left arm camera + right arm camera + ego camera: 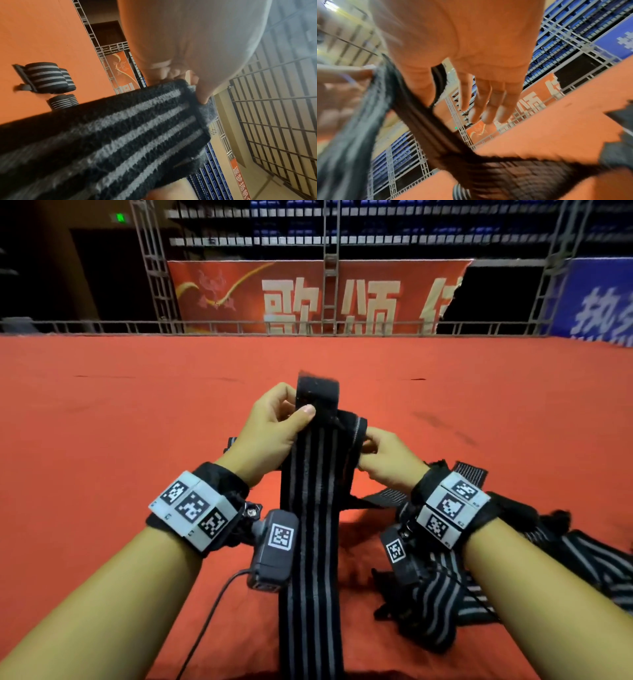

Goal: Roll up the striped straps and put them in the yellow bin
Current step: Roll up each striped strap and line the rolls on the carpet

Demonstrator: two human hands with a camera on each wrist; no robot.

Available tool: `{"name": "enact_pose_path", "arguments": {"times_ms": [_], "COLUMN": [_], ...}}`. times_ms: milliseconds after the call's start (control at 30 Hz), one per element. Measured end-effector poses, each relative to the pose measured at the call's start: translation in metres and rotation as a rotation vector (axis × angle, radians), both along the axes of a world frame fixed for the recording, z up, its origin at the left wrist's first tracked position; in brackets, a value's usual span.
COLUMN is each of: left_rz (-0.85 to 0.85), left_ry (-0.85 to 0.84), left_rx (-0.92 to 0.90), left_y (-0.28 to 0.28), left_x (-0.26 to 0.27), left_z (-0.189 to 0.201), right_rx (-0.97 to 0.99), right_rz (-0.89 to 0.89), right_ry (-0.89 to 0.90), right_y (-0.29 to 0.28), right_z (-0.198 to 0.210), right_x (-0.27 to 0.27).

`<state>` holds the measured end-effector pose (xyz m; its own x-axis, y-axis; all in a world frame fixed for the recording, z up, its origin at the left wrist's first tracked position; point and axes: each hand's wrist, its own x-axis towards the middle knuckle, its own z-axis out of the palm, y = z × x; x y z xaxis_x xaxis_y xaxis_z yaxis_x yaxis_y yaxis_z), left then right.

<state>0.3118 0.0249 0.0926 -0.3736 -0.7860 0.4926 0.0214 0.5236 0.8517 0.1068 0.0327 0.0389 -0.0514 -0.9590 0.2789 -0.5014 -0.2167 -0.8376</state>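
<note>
Item: striped strap (313,508), black with grey lines, held upright in front of me over the red carpeted floor (137,405), its long tail running down toward my lap.

Left hand (274,433): thumb and fingers (306,410) pinch the strap's plain black end tab (317,393) at the top.

Right hand (387,457): thumb and forefinger pinch the strap's right edge just below the tab, where a fold begins; the other fingers (489,106) hang straight and loose.

Loose stock: a heap of unrolled straps (513,570) on the floor under my right wrist.

Finished stock: rolled straps (49,77) lying on the floor to my left, seen from the left wrist.

Yellow bin: not visible in any view.

Risks, as I judge them: the first turn goes skewed if my two pinches sit uneven, giving a coned roll; the tab may snag the weave; the hanging tail may drag into the loose heap and tangle.
</note>
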Motion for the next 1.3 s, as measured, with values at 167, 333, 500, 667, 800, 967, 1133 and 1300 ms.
{"name": "enact_pose_path", "arguments": {"times_ms": [167,333,500,667,800,967,1133,1300], "left_rz": [-0.025,-0.051,0.012,0.046,0.063,0.08,0.036,-0.024], "left_ry": [0.033,0.053,0.054,0.06,0.085,0.124,0.115,0.095], "left_rx": [-0.007,-0.027,-0.057,-0.064,-0.052,-0.071,-0.073,-0.026], "left_y": [0.006,0.004,0.003,0.002,0.003,0.002,0.006,0.007], "left_x": [-0.004,0.002,0.01,0.012,0.019,0.028,0.032,0.029], "left_z": [0.024,0.037,0.037,0.035,0.036,0.037,0.038,0.033], "right_rx": [0.284,0.325,0.197,0.052,0.097,0.342,0.523,0.34], "right_rz": [-0.044,0.065,0.183,0.197,0.104,-0.149,-0.263,0.069], "right_ry": [0.229,0.25,-0.176,0.372,0.536,0.858,0.815,0.266], "right_y": [0.009,0.013,0.03,0.033,0.033,0.031,0.035,0.036], "right_z": [-0.051,-0.071,-0.048,-0.033,-0.027,-0.041,-0.043,-0.033], "right_x": [-0.005,0.008,0.014,0.024,0.014,-0.016,-0.031,0.009]}}
